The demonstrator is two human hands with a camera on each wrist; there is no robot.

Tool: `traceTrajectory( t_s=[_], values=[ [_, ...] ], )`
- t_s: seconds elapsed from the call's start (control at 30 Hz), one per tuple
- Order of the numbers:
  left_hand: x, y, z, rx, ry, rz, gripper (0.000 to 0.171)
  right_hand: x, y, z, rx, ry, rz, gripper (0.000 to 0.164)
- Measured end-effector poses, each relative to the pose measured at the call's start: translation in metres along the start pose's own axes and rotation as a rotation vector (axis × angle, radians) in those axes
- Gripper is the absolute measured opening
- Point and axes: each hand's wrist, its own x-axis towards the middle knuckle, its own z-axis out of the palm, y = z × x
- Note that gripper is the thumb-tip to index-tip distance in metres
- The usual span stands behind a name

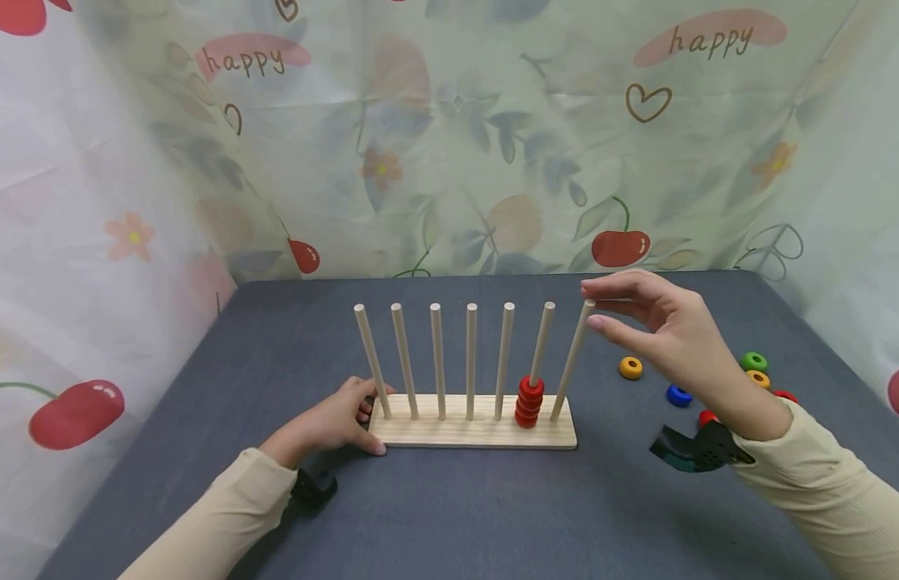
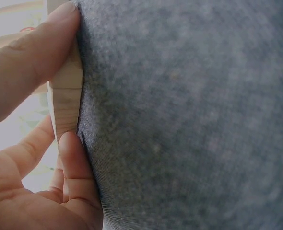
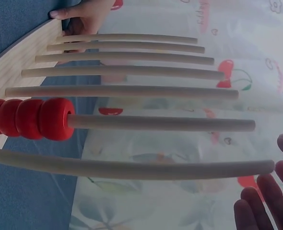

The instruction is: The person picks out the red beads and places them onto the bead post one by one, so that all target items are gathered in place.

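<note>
A pale wooden peg rack stands on the table, its flat base (image 1: 435,435) carrying a row of several upright pegs (image 1: 470,362). Several red rings (image 1: 529,403) are stacked on the second peg from the right. My left hand (image 1: 348,415) grips the left end of the base, thumb at the front corner and fingers behind; the left wrist view shows the thumb (image 2: 41,57) against the wood. My right hand (image 1: 663,322) is at the tip of the rightmost peg (image 3: 180,170), thumb and fingers spread apart around it. No ring shows in that hand.
Right of the rack lie loose rings: a yellow one (image 1: 631,368), a blue one (image 1: 678,395), a green one (image 1: 754,362) and several more, partly hidden by the right forearm. A patterned curtain (image 1: 449,161) hangs behind the dark table (image 1: 449,515).
</note>
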Motion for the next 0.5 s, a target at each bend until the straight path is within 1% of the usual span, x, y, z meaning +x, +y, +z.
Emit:
traceTrajectory(
  t_s=[0.07, 0.2, 0.37, 0.5],
  values=[
    [0.0, 0.0, 0.0, 0.0, 0.0, -0.002, 0.078, -0.002, 0.001, -0.003, -0.004, 0.015, 0.007, 0.033],
    [-0.001, 0.001, 0.0, 0.001, 0.0, -0.004, 0.078, -0.005, 0.002, -0.008, 0.027, 0.041, 0.028, 0.032],
    [-0.001, 0.001, 0.0, 0.007, 0.005, 0.005, 0.077, -0.012, 0.005, -0.015, 0.095, 0.073, 0.063, 0.031],
    [-0.001, 0.001, 0.0, 0.008, 0.007, 0.007, 0.077, -0.018, 0.005, -0.022, 0.035, 0.093, 0.111, 0.03]
  ],
)
